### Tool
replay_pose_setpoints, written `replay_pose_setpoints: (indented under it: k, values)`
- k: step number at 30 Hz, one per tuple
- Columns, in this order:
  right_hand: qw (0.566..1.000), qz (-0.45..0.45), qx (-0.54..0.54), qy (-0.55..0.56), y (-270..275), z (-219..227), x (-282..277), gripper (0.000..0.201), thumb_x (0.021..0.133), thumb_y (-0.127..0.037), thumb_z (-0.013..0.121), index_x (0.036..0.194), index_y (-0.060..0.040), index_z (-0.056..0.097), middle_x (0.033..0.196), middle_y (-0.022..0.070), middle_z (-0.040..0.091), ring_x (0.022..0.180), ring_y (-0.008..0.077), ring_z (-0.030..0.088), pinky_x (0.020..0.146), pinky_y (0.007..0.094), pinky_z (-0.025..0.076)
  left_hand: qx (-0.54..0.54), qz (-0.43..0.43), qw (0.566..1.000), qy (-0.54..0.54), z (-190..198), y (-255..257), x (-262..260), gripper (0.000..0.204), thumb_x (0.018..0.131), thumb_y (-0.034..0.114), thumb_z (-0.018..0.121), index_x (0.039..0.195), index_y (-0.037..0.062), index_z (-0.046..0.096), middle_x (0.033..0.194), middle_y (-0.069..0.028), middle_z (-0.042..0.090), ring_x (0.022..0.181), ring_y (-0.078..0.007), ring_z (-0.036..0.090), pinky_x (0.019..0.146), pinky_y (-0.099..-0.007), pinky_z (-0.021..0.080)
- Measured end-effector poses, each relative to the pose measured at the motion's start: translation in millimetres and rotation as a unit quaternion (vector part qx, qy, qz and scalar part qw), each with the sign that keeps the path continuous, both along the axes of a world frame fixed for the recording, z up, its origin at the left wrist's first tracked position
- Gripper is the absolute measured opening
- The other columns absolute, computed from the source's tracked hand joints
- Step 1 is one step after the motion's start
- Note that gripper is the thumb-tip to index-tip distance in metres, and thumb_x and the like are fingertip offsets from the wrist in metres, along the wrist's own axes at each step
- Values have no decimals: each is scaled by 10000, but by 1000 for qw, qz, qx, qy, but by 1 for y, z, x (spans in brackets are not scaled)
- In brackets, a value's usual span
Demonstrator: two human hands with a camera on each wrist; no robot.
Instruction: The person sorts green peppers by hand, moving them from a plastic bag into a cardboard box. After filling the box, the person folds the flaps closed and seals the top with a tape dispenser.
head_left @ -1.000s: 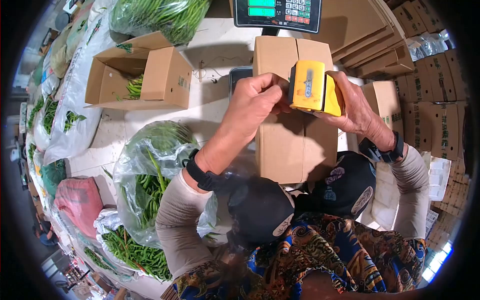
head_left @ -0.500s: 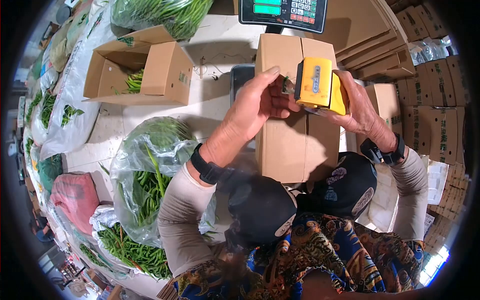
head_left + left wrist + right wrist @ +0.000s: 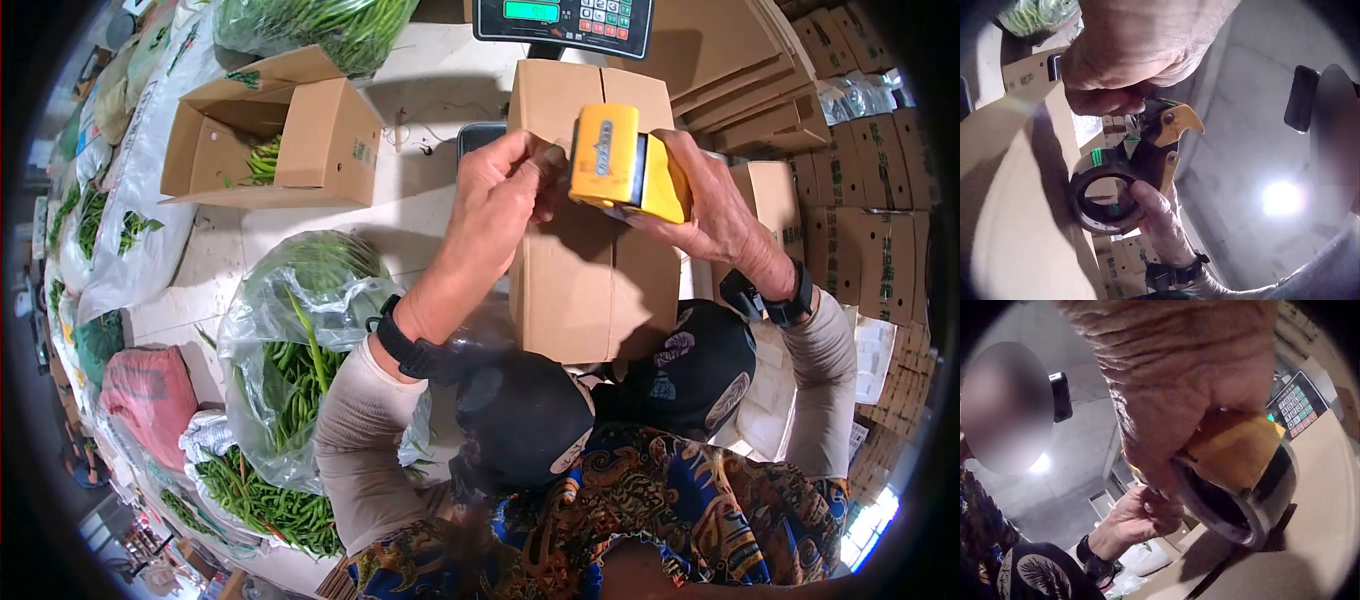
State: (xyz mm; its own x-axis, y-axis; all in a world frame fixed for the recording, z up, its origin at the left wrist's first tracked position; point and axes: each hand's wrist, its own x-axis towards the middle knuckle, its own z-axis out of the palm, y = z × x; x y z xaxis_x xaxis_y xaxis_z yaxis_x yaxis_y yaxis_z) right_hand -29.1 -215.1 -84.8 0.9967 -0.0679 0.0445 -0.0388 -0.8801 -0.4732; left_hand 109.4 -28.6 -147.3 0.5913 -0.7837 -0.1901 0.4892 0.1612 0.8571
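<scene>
My right hand (image 3: 718,210) grips a yellow tape dispenser (image 3: 610,150) above a closed cardboard carton (image 3: 560,290). In the left wrist view, a roll of tape (image 3: 1079,190) with green print sits in the dispenser, and the right thumb reaches into its core. My left hand (image 3: 492,200) is at the dispenser's left end, thumb and forefinger pinching the loose end of the tape. A short clear strip (image 3: 1132,130) runs between those fingers and the dispenser. In the right wrist view, the dispenser's yellow body (image 3: 1235,450) lies under the right palm.
Behind the carton stands a scale display (image 3: 560,30). To the left are an open box (image 3: 325,150) with some green peppers inside and a clear plastic bag (image 3: 290,340) of peppers. Flattened cardboard (image 3: 730,50) leans at the back right; stacked cartons (image 3: 860,235) line the right side.
The left hand's fingers, spread beside the tape end half a second ago, have closed into a pinch on it. The dispenser has shifted slightly left and tilted in the right hand.
</scene>
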Motion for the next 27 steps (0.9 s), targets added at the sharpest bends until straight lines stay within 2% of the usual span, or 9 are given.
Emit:
replay_pose_setpoints:
  k: [1, 4, 7, 8, 14, 19, 21, 25, 27]
  values:
    - [1000, -1, 1, 1, 0, 0, 1, 660, 739, -342, 758, 1209, -22, 421, 941, 227, 593, 844, 417, 625, 728, 449, 509, -8, 25, 999, -23, -2, 2, 1, 150, 928, 110, 526, 847, 13, 608, 658, 23, 561, 545, -42, 471, 502, -200, 384]
    - [998, 42, -44, 5, 0, 1, 4, 679, 736, -376, 767, 1194, -13, 423, 915, 231, 587, 836, 431, 616, 724, 459, 512, 35, 34, 999, -12, -9, 12, 4, 133, 922, 104, 532, 859, 20, 614, 638, 33, 534, 528, -37, 434, 485, -201, 342]
    - [996, 67, -54, 22, 5, 8, 9, 662, 747, -369, 762, 1187, -9, 423, 915, 242, 586, 836, 432, 617, 723, 463, 516, 18, 29, 999, 7, -23, 27, 9, 123, 915, 104, 543, 851, 26, 613, 618, 46, 504, 529, -30, 411, 473, -204, 307]
    - [995, 76, -59, 32, 6, 12, 11, 636, 758, -350, 755, 1181, -7, 425, 922, 241, 591, 825, 430, 620, 724, 460, 521, 41, 74, 996, 0, -24, 29, 5, 134, 914, 119, 561, 827, 27, 605, 596, 60, 464, 523, -32, 381, 472, -206, 288]
    - [988, 67, -128, 51, -1, 19, -2, 647, 715, -300, 784, 1183, -25, 434, 930, 220, 605, 804, 403, 635, 716, 448, 522, 68, 119, 989, 50, -82, 87, 48, 91, 919, 89, 571, 860, 20, 566, 679, 18, 480, 528, -46, 329, 490, -207, 274]
    - [983, 60, -150, 88, -6, 18, -7, 658, 689, -274, 795, 1184, -33, 435, 921, 217, 607, 803, 393, 638, 696, 442, 522, 97, 124, 986, 55, -104, 89, 47, 162, 913, 166, 609, 804, 51, 575, 618, 47, 416, 530, -48, 369, 481, -214, 284]
    - [982, 59, -152, 92, -4, 19, -6, 660, 685, -270, 797, 1184, -32, 436, 916, 216, 608, 799, 393, 637, 693, 440, 521, 98, 139, 985, 18, -116, 85, 44, 179, 941, 158, 565, 806, 44, 534, 661, 27, 426, 535, -54, 332, 497, -211, 287]
    - [975, 59, -180, 113, -2, 18, -1, 661, 675, -245, 799, 1187, -35, 437, 904, 205, 608, 786, 387, 630, 688, 436, 516, 144, 161, 976, -8, -138, 68, 25, 214, 945, 198, 565, 793, 51, 531, 665, 31, 433, 530, -56, 355, 496, -215, 308]
    - [975, 59, -181, 118, -3, 16, 1, 657, 672, -232, 798, 1184, -35, 437, 899, 201, 608, 780, 384, 628, 682, 433, 514, 231, 163, 949, -138, -151, 60, 18, 248, 933, 205, 553, 760, 27, 542, 612, -12, 475, 538, -82, 441, 508, -275, 386]
